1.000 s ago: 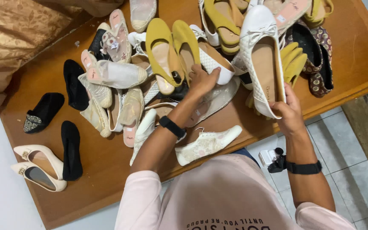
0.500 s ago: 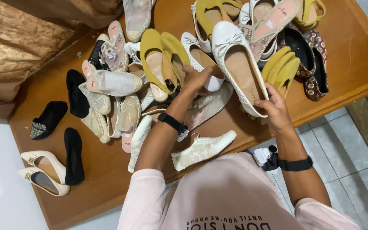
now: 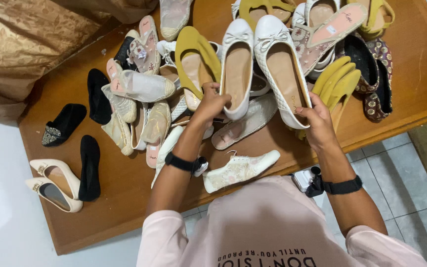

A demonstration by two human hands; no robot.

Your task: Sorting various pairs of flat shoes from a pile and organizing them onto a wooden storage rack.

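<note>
Above the wooden worktop (image 3: 124, 198), the left hand (image 3: 211, 101) and right hand (image 3: 315, 121) each had fingers clasped round a white ballet flat's heel (image 3: 237, 69) (image 3: 282, 69); the shoes looked light, flexible, best gripped there.

Wooden desk (image 3: 124, 198) carries a pile of mixed shoes. Mustard flat (image 3: 196, 62) lies at pile centre. Two black flats (image 3: 90, 168) (image 3: 97, 95) and a black beaded flat (image 3: 63, 124) lie at the left, apart from the pile. Cream heels (image 3: 53, 183) sit paired at the left corner. White lace sneaker (image 3: 240, 169) lies near the front edge. Yellow flats (image 3: 337, 81) and dark patterned flats (image 3: 374, 74) lie at the right. Gold curtain (image 3: 21, 44) hangs upper left. Tiled floor (image 3: 406, 173) shows at right.
</note>
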